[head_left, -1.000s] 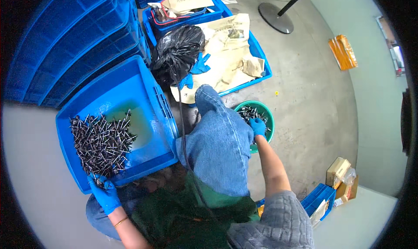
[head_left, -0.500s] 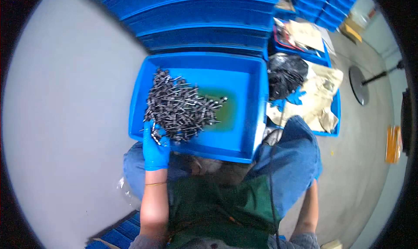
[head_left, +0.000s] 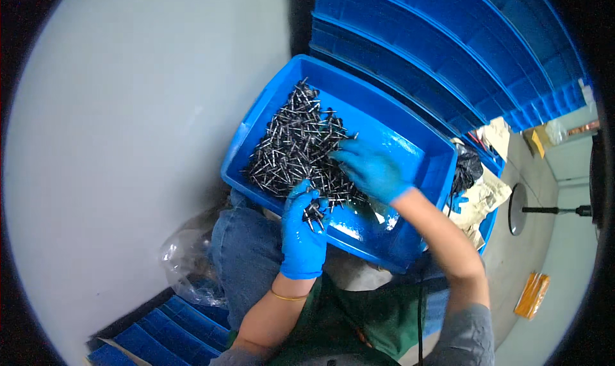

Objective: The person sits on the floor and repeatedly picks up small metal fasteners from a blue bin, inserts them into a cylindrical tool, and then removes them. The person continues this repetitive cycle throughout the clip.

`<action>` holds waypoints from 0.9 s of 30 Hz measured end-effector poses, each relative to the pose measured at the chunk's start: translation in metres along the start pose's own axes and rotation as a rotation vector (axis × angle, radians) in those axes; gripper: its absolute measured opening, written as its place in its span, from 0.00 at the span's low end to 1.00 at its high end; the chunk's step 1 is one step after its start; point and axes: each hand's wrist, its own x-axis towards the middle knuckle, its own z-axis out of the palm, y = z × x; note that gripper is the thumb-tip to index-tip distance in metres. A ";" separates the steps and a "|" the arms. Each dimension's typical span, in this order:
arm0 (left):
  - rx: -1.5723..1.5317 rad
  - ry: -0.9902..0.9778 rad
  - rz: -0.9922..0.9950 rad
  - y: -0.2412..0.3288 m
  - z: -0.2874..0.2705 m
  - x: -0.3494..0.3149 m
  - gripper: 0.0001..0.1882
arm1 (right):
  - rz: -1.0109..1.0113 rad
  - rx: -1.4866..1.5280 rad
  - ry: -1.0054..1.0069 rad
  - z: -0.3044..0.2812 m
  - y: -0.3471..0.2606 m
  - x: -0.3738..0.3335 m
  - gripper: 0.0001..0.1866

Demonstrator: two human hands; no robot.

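A blue plastic bin (head_left: 423, 135) sits tilted in view before me. In its left half lies a heap of small metal pins with dark heads (head_left: 288, 135), shiny along their shafts. My left hand (head_left: 302, 241), in a blue glove, is at the bin's near edge, palm up. Its fingers curl round a few metal pins (head_left: 314, 217). Over the heap's right edge reaches my right hand (head_left: 373, 169), gloved in blue too. Motion smears its fingers, so I cannot see whether they hold anything.
Stacked blue bins (head_left: 410, 39) rise behind, and more blue bins (head_left: 160, 334) stand at the lower left. A clear plastic bag (head_left: 192, 263) lies by my left knee. At right are a black plastic bag (head_left: 467, 167), brown paper (head_left: 483, 199) and a round stand base (head_left: 516, 209).
My right hand has come up from beside my right leg into the bin. My left hand still holds pins at the near edge. The whole view has turned, tilting the bin.
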 end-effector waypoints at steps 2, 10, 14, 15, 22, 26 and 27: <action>0.011 0.031 0.033 0.010 0.002 0.001 0.14 | 0.010 -0.011 -0.040 0.055 0.013 0.037 0.15; 0.016 0.110 0.028 0.027 0.004 -0.002 0.14 | 0.192 -0.320 -0.282 0.112 0.036 0.067 0.10; -0.009 0.081 0.032 0.018 0.002 0.001 0.14 | 0.384 0.255 -0.078 0.097 0.032 0.047 0.15; -0.002 0.072 0.035 0.015 0.000 0.002 0.14 | 0.428 0.482 0.034 0.094 0.027 0.038 0.16; 0.202 0.109 0.150 0.007 0.017 -0.009 0.13 | 0.561 1.372 0.041 0.011 -0.048 -0.006 0.17; 0.500 -0.058 0.198 -0.005 0.017 -0.017 0.13 | 0.578 1.432 0.104 -0.011 -0.061 -0.032 0.17; 0.626 -0.141 0.337 -0.011 0.013 -0.015 0.12 | 0.602 1.471 0.101 -0.018 -0.065 -0.036 0.17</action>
